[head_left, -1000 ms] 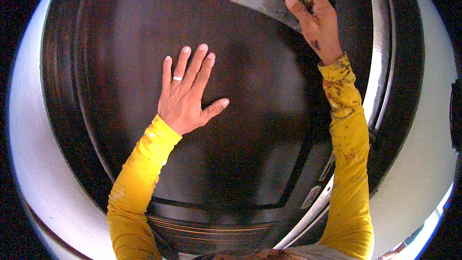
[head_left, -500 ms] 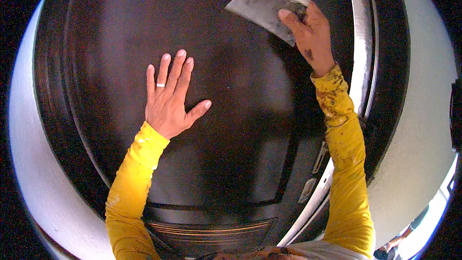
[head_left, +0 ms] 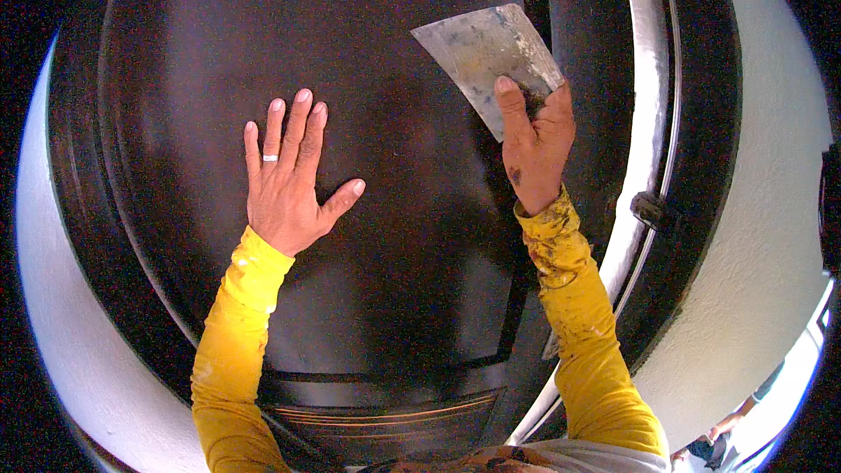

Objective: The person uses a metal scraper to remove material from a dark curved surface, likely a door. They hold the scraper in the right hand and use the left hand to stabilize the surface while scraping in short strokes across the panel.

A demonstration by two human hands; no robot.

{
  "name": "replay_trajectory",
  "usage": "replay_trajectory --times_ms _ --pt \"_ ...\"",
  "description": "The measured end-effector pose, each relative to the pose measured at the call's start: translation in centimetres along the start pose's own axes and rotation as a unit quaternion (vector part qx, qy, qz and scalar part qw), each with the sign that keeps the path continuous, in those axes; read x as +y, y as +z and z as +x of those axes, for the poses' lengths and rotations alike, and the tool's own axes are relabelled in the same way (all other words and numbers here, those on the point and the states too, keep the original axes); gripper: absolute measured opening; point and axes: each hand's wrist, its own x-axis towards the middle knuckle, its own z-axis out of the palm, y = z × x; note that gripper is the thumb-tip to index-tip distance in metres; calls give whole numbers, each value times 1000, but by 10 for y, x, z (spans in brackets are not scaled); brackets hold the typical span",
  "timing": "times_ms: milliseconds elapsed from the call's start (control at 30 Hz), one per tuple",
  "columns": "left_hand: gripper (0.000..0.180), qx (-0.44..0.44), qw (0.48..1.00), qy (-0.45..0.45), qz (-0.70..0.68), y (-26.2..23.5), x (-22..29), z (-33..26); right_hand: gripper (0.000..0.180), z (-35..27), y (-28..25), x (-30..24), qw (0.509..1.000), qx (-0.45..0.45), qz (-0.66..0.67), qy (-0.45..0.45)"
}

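Note:
A dark brown, glossy door (head_left: pixel 394 289) fills the middle of the view. My left hand (head_left: pixel 285 197) lies flat against it, fingers spread, thumb out to the right, a pale ring on one finger. Up and to the right, my right hand (head_left: pixel 540 142) grips the lower right corner of a thin, stained grey sheet (head_left: pixel 491 57), with the thumb on its near face. The sheet's exact kind is unclear. Whether it touches the door cannot be told. Both yellow sleeves bear stains, the right one more heavily.
A bright strip (head_left: pixel 646 79) runs along the door's right edge beside the dark frame (head_left: pixel 701 123), where a small dark fitting (head_left: pixel 650 208) sticks out. White walls (head_left: pixel 753 236) flank the frame. My right forearm partly covers the door hardware. Part of another person (head_left: pixel 727 425) shows at the lower right.
My right hand has come down and leftward with the grey sheet, which is now turned at another angle. My left hand appears slightly farther left. The dark fitting on the frame is now uncovered.

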Motion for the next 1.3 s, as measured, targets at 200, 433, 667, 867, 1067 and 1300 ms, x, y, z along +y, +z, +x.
replay_trajectory --times_ms 200,433,667,867,1067,1300 --pt "88 4 1000 -5 -3 0 -5 -3 38 -1 6 -11 1000 1 22 21" --pt "89 13 1000 5 -10 1 -8 -1 37 -1 9 -13 999 28 28 -8" --pt "89 12 1000 8 -11 3 -9 1 35 -3 10 -14 999 18 34 6" --pt "89 14 1000 12 -14 2 -12 1 35 -5 11 -8 999 25 37 -14" --pt "88 8 1000 15 -18 2 -13 5 37 -4 9 -12 1000 13 27 5" --pt "89 -6 1000 18 -4 2 -10 9 37 -2 6 -9 1000 10 22 -3"
